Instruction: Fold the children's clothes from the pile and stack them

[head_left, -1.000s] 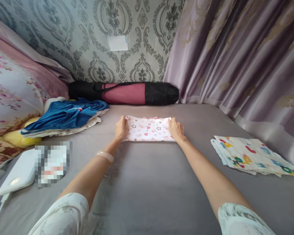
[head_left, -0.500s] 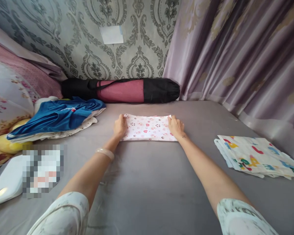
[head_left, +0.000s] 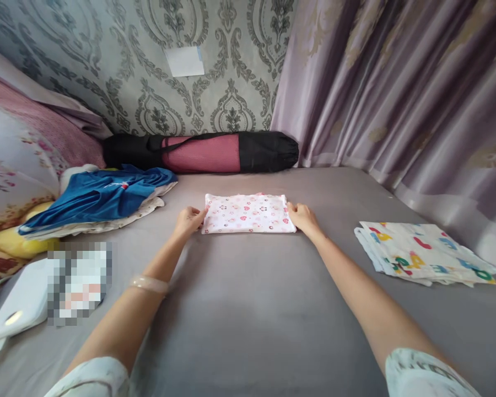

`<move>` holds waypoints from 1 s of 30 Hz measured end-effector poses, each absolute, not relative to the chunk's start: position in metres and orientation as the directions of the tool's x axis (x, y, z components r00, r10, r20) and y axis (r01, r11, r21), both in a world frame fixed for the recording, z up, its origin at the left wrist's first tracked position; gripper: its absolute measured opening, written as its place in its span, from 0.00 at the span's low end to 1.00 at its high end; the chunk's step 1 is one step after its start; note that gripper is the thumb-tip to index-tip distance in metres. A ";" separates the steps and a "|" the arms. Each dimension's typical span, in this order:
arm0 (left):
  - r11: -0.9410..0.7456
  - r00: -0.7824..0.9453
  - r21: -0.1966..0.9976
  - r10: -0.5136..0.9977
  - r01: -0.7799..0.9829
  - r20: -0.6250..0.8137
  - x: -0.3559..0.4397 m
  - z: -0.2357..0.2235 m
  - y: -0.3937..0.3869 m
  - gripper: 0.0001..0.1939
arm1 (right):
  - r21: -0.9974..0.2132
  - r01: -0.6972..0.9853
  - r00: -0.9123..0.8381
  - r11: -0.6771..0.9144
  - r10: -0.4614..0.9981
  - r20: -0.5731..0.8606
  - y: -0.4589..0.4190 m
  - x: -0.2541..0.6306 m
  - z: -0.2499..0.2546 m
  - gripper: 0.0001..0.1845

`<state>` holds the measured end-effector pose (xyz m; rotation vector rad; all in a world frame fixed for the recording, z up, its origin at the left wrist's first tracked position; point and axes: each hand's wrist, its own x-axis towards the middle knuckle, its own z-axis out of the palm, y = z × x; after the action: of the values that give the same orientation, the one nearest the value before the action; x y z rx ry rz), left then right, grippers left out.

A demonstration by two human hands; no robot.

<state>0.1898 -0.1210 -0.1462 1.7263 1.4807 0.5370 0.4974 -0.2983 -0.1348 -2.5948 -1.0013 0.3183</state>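
A white folded cloth (head_left: pixel 248 215) printed with red hearts and small flowers lies flat as a neat rectangle on the grey bed sheet (head_left: pixel 248 309). My left hand (head_left: pixel 190 219) pinches its left edge, with the thumb and fingers closed at the border. On the opposite side my right hand (head_left: pixel 304 218) has its fingers curled in and grips the right edge. Whether the piece is a garment or a plain cloth cannot be told from its folded shape.
A folded pile with colourful letters (head_left: pixel 427 251) lies to the right. On the left are a blue garment (head_left: pixel 103 193), a yellow plush thing (head_left: pixel 33 237) and a white device with a cable (head_left: pixel 22 298). A rolled mat in a black-and-pink bag (head_left: pixel 200 154) rests along the wall.
Both hands have shifted from the far corners down to the middle of the cloth's side edges. My left hand has moved outward, to the left. The cloth stays folded and flat.
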 end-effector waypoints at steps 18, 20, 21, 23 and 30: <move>-0.014 0.284 0.869 0.948 0.495 -0.147 0.169 -0.151 -0.166 0.17 | -0.279 0.692 0.661 -0.665 0.740 -0.125 -0.342 0.467 -0.133 0.24; -0.026 0.297 0.844 0.941 0.536 -0.160 0.168 -0.150 -0.163 0.17 | -0.275 0.691 0.663 -0.668 0.738 -0.126 -0.343 0.468 -0.134 0.25; -0.034 0.307 0.830 0.937 0.556 -0.167 0.168 -0.149 -0.163 0.17 | -0.272 0.691 0.664 -0.670 0.737 -0.127 -0.343 0.468 -0.134 0.25; -0.069 0.332 0.802 0.929 0.593 -0.165 0.167 -0.148 -0.161 0.18 | -0.266 0.692 0.664 -0.671 0.736 -0.132 -0.345 0.468 -0.134 0.25; -0.435 0.395 0.474 0.900 0.766 0.186 0.185 -0.145 -0.161 0.15 | -0.242 0.720 0.682 -0.651 0.727 0.074 -0.339 0.446 -0.119 0.22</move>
<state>0.1850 -0.1609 -0.1445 2.3453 1.4516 0.6048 0.4464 -0.3391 -0.1187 -2.6442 -1.1595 0.0436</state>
